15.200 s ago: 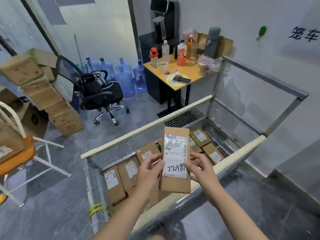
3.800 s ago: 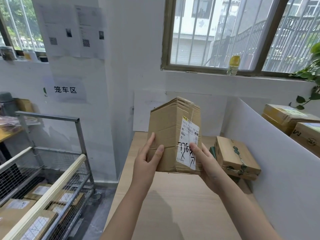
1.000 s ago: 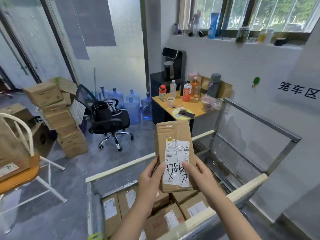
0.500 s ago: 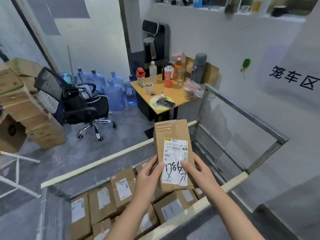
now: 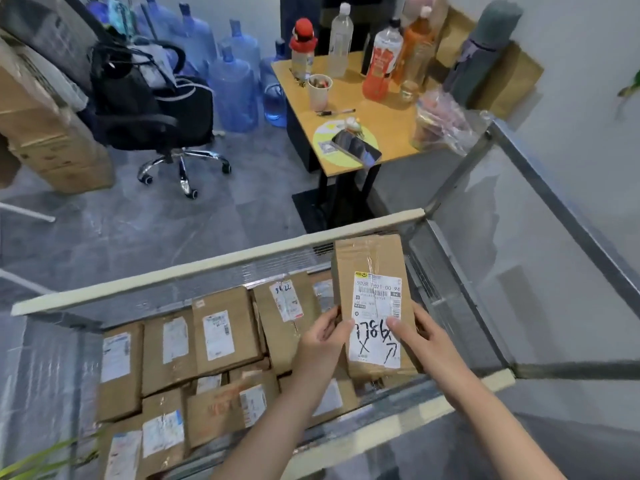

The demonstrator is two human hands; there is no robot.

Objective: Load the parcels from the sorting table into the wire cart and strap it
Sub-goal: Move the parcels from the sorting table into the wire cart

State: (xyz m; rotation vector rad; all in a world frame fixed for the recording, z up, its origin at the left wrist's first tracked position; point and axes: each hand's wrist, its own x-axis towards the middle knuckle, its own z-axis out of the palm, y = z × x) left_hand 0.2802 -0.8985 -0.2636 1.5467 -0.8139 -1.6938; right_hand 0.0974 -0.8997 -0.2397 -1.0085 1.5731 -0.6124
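Observation:
Both hands hold a brown cardboard parcel (image 5: 372, 271) with a white label and black handwriting, upright above the right end of the wire cart (image 5: 214, 265). My left hand (image 5: 323, 341) grips its left edge, thumb on the label. My right hand (image 5: 420, 336) grips the right edge, thumb also on the label. Several labelled brown parcels (image 5: 225, 334) lie flat inside the cart, covering its floor.
A small wooden table (image 5: 381, 133) with bottles, a cup and a phone stands just beyond the cart. An office chair (image 5: 152, 109), water jugs (image 5: 232, 88) and stacked cartons (image 5: 45, 133) occupy the far left. The wall lies right of the cart's metal frame (image 5: 554, 202).
The view has tipped down and closer over the cart. The parcel in both hands has come lower, over the cart's right end.

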